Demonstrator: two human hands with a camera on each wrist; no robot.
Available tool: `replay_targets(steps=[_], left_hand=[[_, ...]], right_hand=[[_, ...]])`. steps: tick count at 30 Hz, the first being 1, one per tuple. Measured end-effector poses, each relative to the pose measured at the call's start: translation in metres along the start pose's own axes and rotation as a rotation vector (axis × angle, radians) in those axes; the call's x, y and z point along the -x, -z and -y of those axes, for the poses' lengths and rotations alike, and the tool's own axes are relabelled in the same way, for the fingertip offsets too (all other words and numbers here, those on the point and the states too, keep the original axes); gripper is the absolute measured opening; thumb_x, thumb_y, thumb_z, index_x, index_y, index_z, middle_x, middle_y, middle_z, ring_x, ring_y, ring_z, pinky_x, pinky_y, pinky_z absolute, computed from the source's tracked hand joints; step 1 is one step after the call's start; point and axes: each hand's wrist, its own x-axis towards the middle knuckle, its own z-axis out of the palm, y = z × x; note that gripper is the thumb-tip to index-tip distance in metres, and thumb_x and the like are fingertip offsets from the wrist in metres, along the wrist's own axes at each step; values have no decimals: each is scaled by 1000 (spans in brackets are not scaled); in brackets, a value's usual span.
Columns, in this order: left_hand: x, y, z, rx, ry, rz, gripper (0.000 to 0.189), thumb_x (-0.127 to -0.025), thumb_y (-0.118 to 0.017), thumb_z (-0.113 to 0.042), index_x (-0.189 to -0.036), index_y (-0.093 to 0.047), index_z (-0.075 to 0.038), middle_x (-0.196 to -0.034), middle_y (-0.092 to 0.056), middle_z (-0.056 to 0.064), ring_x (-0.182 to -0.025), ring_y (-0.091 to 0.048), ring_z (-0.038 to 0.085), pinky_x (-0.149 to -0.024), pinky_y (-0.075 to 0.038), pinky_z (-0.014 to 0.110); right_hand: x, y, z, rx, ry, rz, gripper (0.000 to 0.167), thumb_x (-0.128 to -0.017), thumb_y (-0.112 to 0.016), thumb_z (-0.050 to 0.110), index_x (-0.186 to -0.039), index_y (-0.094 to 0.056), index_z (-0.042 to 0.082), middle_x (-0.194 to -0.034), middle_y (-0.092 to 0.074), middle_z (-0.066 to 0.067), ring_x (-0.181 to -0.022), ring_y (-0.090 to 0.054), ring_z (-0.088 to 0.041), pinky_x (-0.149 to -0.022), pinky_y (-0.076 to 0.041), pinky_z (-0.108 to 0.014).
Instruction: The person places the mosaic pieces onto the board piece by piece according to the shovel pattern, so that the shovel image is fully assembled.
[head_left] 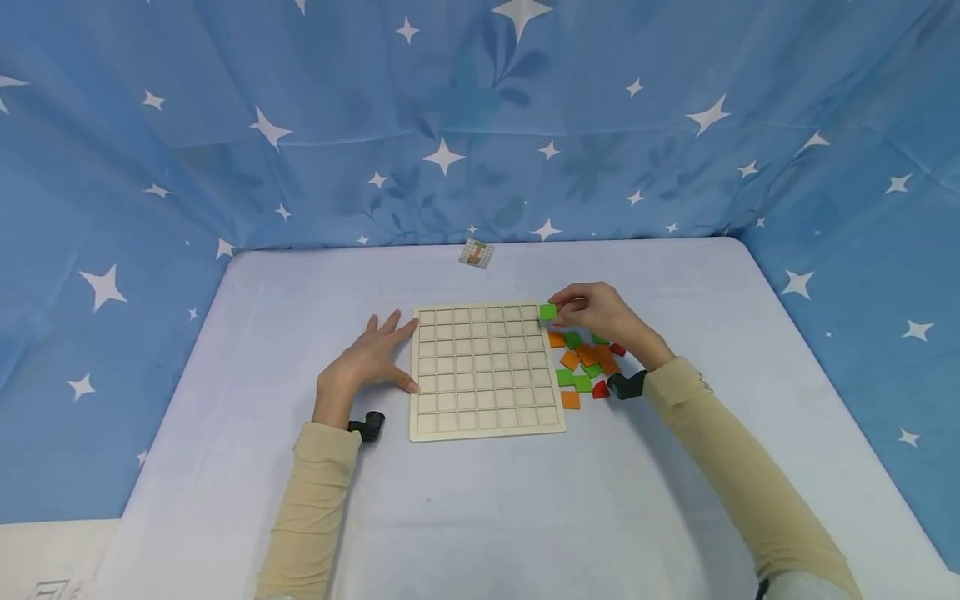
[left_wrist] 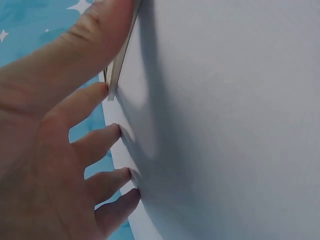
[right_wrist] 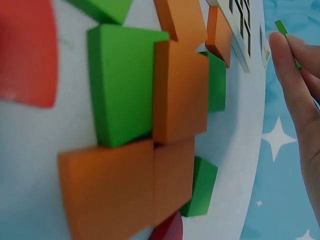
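My right hand (head_left: 598,313) pinches a green square tile (head_left: 548,312) between thumb and fingers, at the far right corner of a pale wooden grid board (head_left: 483,369). In the right wrist view that tile (right_wrist: 279,25) shows edge-on between the fingertips. The board's square cells are bare. At the board's left edge rests my left hand (head_left: 366,360), fingers spread, with the thumb and index fingertip against the rim. The left wrist view shows the other fingertips down by the white tabletop.
Right of the board lies a loose pile of orange tiles (head_left: 571,401), green tiles (head_left: 583,383) and red rounded pieces (head_left: 601,389), some overlapping. A small patterned card (head_left: 476,252) lies near the table's back edge. Blue star-print curtain (head_left: 442,192) surrounds the white table (head_left: 480,517).
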Motion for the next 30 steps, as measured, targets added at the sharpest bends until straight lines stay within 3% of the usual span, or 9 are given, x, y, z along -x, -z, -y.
replay_targets(steps=[12, 30], left_hand=[[-4, -1, 3, 21, -10, -6, 117, -75, -92, -36, -166, -21, -20, -174, 1, 13, -157, 12, 47, -119, -13, 77], [-3, -4, 2, 51, -19, -11, 117, -74, -93, -31, -166, -22, -18, -174, 1, 13, -157, 12, 46, -120, -13, 76]], right_hand=[[-21, -7, 7, -97, -3, 83, 27, -99, -65, 9, -125, -69, 1, -105, -76, -18, -96, -76, -30, -98, -58, -45], [-50, -33, 24, 1, 60, 132, 30, -93, -76, 12, -122, -73, 2, -116, -73, -16, -99, -71, -25, -92, -59, -41]])
